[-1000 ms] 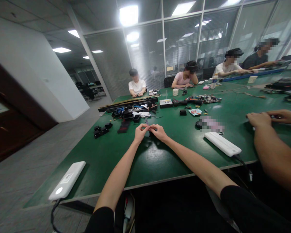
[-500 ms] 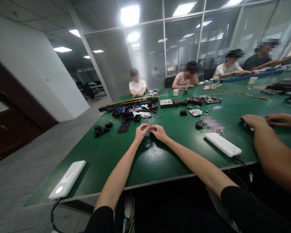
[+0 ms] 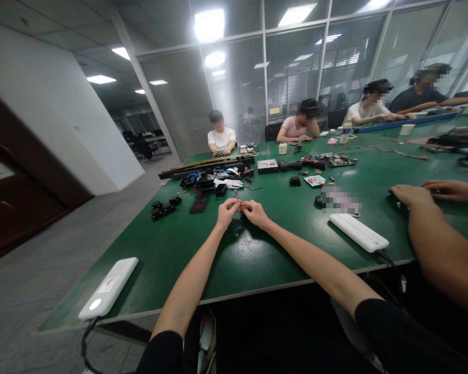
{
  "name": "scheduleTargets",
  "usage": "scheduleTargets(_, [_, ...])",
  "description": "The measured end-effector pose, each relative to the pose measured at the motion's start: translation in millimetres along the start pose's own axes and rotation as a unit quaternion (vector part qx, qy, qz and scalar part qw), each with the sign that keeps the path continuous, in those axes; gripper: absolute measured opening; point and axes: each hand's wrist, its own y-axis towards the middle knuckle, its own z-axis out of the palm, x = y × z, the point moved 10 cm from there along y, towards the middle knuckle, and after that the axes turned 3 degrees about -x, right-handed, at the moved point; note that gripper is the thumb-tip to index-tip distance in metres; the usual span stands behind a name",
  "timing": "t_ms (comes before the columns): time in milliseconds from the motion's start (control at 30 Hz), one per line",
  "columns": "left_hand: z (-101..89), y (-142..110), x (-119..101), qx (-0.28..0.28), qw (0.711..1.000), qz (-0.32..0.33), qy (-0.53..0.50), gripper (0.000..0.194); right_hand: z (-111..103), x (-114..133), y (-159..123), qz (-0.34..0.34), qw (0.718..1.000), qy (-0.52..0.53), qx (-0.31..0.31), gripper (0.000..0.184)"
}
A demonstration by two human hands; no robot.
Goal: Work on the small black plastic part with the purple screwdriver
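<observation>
Over the green table (image 3: 171,254), my left hand (image 3: 228,212) and my right hand (image 3: 254,212) meet fingertip to fingertip. Both are closed in a pinch. A small pale-purple piece (image 3: 236,194) sticks up from between the fingertips on the left side; its kind is too small to tell. What the right fingers grip is mostly hidden, though a small dark bit shows beneath them. Just beyond my hands lie a dark red-and-black pixelated item (image 3: 199,203) and white gloves (image 3: 234,184).
Small black boxes (image 3: 164,209) lie left, with a white power bank (image 3: 109,288) at the near-left edge. Another white power bank (image 3: 359,232) is on the right, near a co-worker's hands (image 3: 411,195). Black bars and electronic parts (image 3: 337,159) lie farther back. Several people sit opposite.
My hands stay in nearly the same pinch. A pale glint on the table below them has darkened. The co-worker's hands at right have shifted slightly.
</observation>
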Motion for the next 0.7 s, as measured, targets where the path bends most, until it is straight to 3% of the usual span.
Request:
scheduleTargets(133, [-1.2,0,3,-0.014,1.000,-0.007,0.005,0.027,-1,-1,0,0.003,1.000,0.001,-0.007,0.011])
scheduleTargets(300, [-1.8,0,5,-0.021,1.000,-0.012,-0.001,0.027,-3,-8,1,0.017,1.000,0.001,-0.025,0.016])
scheduleTargets(700, [2.1,-2,5,0.007,1.000,-0.009,-0.008,0.027,-3,-13,1,0.015,0.999,-0.011,-0.030,0.006])
